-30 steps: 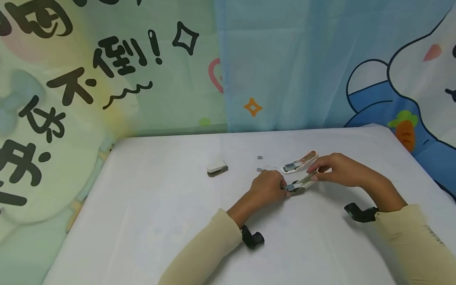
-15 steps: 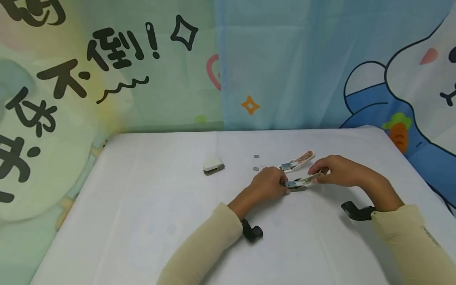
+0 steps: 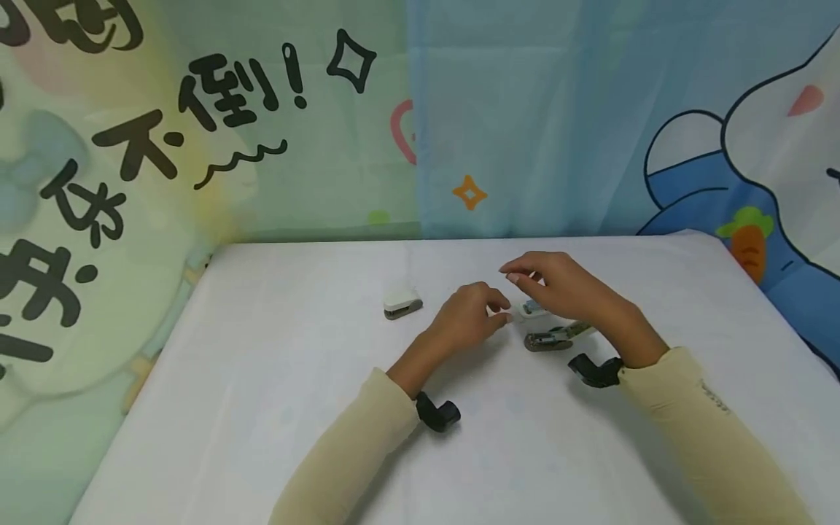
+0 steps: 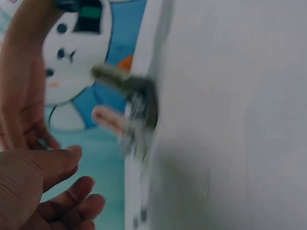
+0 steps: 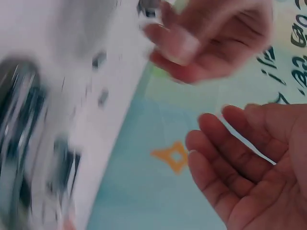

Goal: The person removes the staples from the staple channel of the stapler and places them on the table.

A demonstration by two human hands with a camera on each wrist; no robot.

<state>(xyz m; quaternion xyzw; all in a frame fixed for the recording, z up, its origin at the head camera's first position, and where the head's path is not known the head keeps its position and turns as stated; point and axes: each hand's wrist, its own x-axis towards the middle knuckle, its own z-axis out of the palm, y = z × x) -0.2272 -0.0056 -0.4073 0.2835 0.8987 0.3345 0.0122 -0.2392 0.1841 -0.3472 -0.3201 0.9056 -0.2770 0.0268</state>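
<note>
White desk [image 3: 315, 415], left hand [image 3: 467, 315] and right hand [image 3: 558, 284] hovering, fingers loosely parted, gripping nothing; grey stapler [image 3: 545, 341] lies left-to-right, just right of the nearer left fingers!

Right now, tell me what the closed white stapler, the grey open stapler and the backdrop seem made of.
Closed white stapler: probably smooth plastic, by its even white top.
Grey open stapler: likely shiny metal inside, given silvery glints; its body perhaps plastic.
Backdrop: apparently matte printed fabric, from its soft folds.
</note>
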